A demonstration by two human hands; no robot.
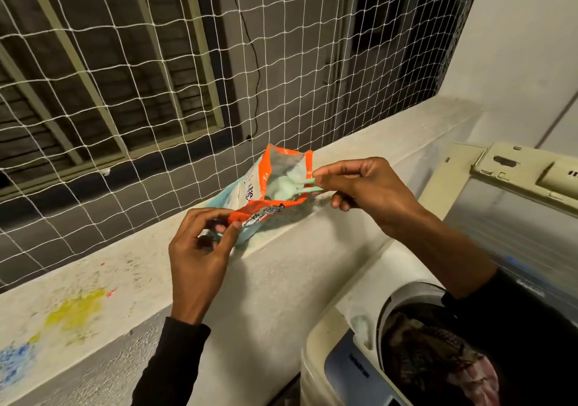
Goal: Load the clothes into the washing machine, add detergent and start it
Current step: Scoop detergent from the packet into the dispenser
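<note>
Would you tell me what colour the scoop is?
The scoop is pale mint green, seen in the head view.

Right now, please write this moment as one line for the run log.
step: add detergent | left hand: holds detergent pouch rim | right hand: pinches green scoop inside pouch | washing machine: open, clothes inside

Packet [255,186]: orange rim, pale blue-white body w/ dark print. Scoop [308,185]: mint green. Ledge [281,280]: off-white, speckled, w/ yellow splotch, blue splotch, small red marks. Net [156,77]: white, square mesh. Washer [341,327]: cream, blue panel. Clothes [438,365]: dark brown, pink and white bits. Sleeves [169,365]: black.
</note>
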